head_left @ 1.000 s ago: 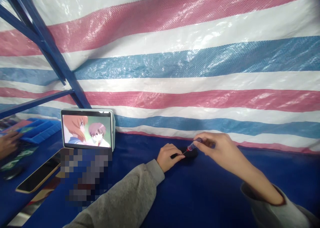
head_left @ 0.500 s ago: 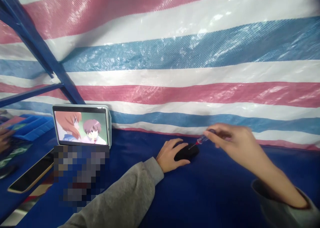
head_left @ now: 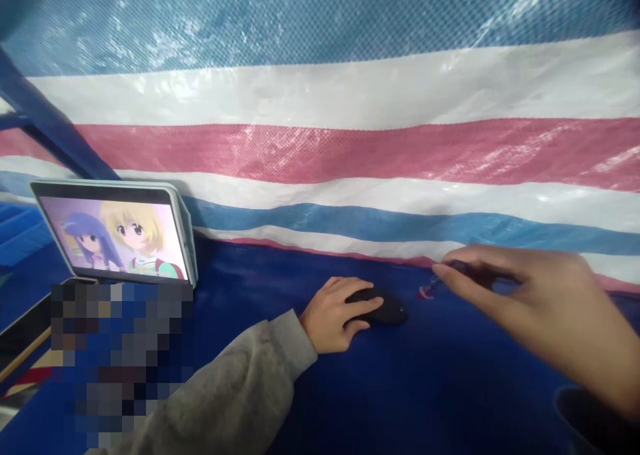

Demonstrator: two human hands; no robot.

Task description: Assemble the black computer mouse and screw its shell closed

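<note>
A black computer mouse (head_left: 393, 308) lies on the blue tabletop, with my left hand (head_left: 336, 314) gripping its near-left end between thumb and fingers. A small light spot shows on the mouse's bare right end. Pinched in the fingertips of my right hand (head_left: 520, 288) is a small screwdriver (head_left: 427, 292) with a partly clear, red-tinged handle. It points down and left, to the right of the mouse and apart from it; its thin shaft is too blurred to make out. The rest of the handle is hidden by my fingers.
On the left a tablet (head_left: 115, 232) in a pale case stands propped up, playing a cartoon. A phone-like slab (head_left: 25, 325) and a blurred-out patch lie in front of it. Blue trays (head_left: 20, 232) sit at the far left. A striped plastic sheet (head_left: 350, 148) hangs behind the table.
My right hand has drawn the screwdriver off the mouse, to the right. My left hand keeps its grip on the mouse. The view has come closer and shifted right.
</note>
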